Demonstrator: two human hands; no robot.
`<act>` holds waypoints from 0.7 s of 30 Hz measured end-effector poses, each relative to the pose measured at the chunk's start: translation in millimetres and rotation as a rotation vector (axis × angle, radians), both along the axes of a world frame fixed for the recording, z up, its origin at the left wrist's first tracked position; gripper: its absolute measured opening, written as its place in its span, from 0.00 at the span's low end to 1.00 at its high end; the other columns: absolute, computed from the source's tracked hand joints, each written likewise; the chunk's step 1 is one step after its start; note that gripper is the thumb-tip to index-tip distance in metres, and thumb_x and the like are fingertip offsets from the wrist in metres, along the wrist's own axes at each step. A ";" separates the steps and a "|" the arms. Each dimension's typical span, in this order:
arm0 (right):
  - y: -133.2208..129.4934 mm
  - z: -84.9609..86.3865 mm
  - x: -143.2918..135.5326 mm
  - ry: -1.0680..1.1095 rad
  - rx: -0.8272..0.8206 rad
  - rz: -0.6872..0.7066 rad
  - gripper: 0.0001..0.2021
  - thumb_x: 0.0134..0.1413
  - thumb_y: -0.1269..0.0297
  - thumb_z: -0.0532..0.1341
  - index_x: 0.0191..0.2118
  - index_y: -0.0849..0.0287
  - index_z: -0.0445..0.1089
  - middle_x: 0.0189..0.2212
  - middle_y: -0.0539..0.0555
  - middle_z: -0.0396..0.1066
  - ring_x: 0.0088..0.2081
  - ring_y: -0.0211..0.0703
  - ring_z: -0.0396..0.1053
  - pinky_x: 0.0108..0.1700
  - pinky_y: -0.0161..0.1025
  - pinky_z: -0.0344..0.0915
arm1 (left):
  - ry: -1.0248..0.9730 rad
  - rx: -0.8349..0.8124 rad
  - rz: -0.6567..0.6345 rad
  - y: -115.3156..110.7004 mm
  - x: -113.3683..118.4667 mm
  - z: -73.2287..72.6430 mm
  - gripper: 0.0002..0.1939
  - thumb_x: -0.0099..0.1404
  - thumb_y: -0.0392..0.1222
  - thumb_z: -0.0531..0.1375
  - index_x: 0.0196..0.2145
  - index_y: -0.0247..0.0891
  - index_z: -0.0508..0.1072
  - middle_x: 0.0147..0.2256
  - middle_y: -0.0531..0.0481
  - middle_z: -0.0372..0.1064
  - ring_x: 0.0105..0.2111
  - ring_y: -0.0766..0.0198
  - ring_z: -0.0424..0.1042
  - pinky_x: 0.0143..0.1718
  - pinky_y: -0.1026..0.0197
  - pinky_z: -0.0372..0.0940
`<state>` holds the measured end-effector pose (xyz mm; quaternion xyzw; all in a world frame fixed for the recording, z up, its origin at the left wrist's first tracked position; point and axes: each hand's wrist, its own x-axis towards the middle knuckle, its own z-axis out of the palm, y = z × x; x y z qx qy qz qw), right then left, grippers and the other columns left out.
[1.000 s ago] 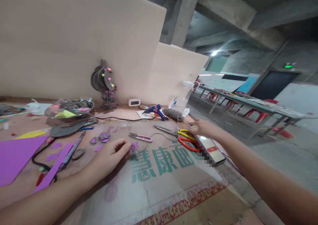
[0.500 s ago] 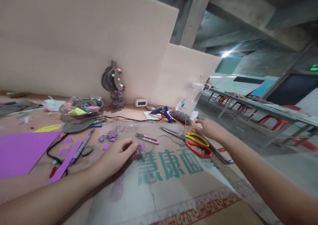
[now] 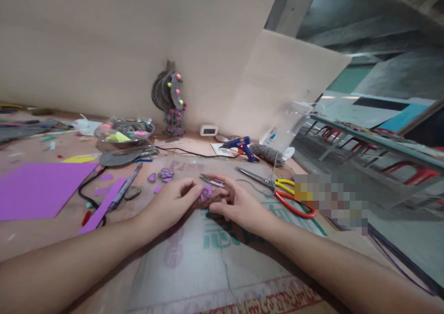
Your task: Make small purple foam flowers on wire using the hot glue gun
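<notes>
My left hand (image 3: pixel 173 203) is closed in a pinch on a small purple flower-shaped piece (image 3: pixel 206 192), with grey yarn (image 3: pixel 208 196) curled against its face. From the other side my right hand (image 3: pixel 236 205) meets it, thumb and fingers bent together around the yarn at the piece's edge; the exact grip is partly hidden. Just behind the fingers lie small thread snips (image 3: pixel 212 181). Scissors with red and yellow handles (image 3: pixel 267 182) rest to the right. A purple flower outlined in grey (image 3: pixel 166 175) and a small purple petal piece (image 3: pixel 151 177) lie left of the hands.
Purple sheet (image 3: pixel 41 189), a purple strip (image 3: pixel 107 207) and a pen (image 3: pixel 128 184) lie left. Behind are a bowl of craft bits (image 3: pixel 125 140), a white timer (image 3: pixel 208 130), a blue glue gun (image 3: pixel 239 145), a grey yarn skein (image 3: pixel 267 155) and a plastic jug (image 3: pixel 293 120).
My right hand has come from beside the yarn skein on the right to meet my left hand at the purple piece. The view has turned slightly to the left and down.
</notes>
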<state>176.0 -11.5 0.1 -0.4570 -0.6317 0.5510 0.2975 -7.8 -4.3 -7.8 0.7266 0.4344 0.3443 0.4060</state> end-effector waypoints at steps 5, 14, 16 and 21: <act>1.4 -3.1 2.2 0.005 0.083 -0.051 0.18 0.53 0.69 0.57 0.51 0.60 0.60 0.23 0.47 0.67 0.21 0.31 0.61 0.24 0.30 0.60 | 0.024 -0.015 -0.036 -0.5 -0.4 1.3 0.14 0.64 0.45 0.49 0.24 0.38 0.64 0.22 0.57 0.60 0.24 0.67 0.60 0.25 0.66 0.54; 2.5 -3.6 6.5 -0.247 0.336 -0.066 0.10 0.46 0.64 0.64 0.37 0.60 0.73 0.27 0.51 0.69 0.29 0.37 0.65 0.33 0.35 0.62 | 0.067 0.038 -0.042 -0.6 -1.9 -0.5 0.13 0.63 0.44 0.50 0.23 0.38 0.64 0.21 0.57 0.60 0.23 0.68 0.61 0.25 0.66 0.54; 1.1 -0.7 6.0 -0.295 0.402 -0.077 0.04 0.47 0.65 0.63 0.30 0.60 0.73 0.27 0.51 0.70 0.30 0.37 0.66 0.34 0.35 0.62 | 0.064 0.039 -0.035 -0.7 -2.1 -0.6 0.13 0.63 0.43 0.51 0.23 0.38 0.65 0.21 0.57 0.61 0.23 0.68 0.61 0.24 0.67 0.54; -2.4 0.9 3.6 -0.301 0.422 -0.148 0.05 0.50 0.64 0.61 0.28 0.60 0.71 0.25 0.50 0.70 0.28 0.36 0.66 0.33 0.34 0.63 | 0.079 0.038 -0.041 -0.7 -1.3 -0.4 0.12 0.63 0.42 0.50 0.23 0.38 0.65 0.21 0.57 0.62 0.23 0.68 0.62 0.25 0.66 0.55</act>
